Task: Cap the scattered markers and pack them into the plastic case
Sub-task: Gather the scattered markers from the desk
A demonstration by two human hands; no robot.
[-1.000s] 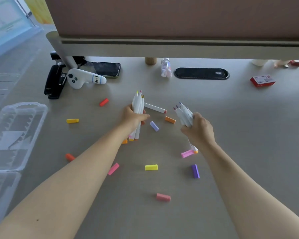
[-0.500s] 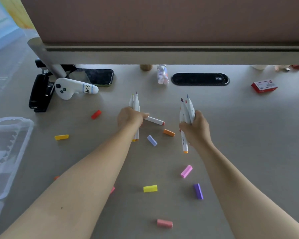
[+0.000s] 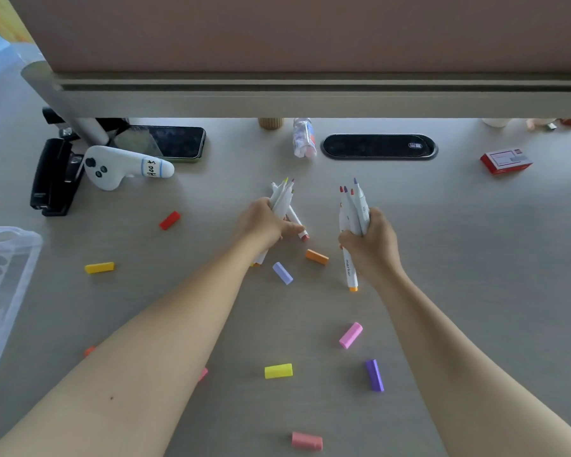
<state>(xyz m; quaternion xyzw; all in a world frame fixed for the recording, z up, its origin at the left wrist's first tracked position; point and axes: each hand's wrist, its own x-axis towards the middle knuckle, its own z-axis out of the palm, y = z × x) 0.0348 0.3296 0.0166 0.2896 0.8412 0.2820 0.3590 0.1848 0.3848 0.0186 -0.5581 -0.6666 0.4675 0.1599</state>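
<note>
My left hand [image 3: 264, 222] grips a bundle of uncapped white markers [image 3: 282, 197], tips pointing away from me. One more white marker [image 3: 298, 225] lies on the desk just under its fingers. My right hand [image 3: 371, 240] grips a second bundle of uncapped markers [image 3: 353, 209], tips up, one hanging lower. Loose caps lie scattered around: red [image 3: 169, 220], yellow [image 3: 99, 267], orange [image 3: 316, 257], lilac [image 3: 282, 273], pink [image 3: 350, 335], bright yellow [image 3: 278, 371], purple [image 3: 374, 375], salmon [image 3: 307, 441]. The clear plastic case [image 3: 4, 291] lies open at the left edge.
At the back stand a black stapler [image 3: 51, 179], a white controller [image 3: 122, 166], a phone [image 3: 170, 141], a small bottle [image 3: 304, 136], a cable grommet [image 3: 378, 146] and a red box [image 3: 506, 161]. A desk divider [image 3: 310, 94] overhangs the far edge.
Both hands lifted their marker bundles more upright and drew slightly apart. The view shifted right, so the case slid toward the left edge.
</note>
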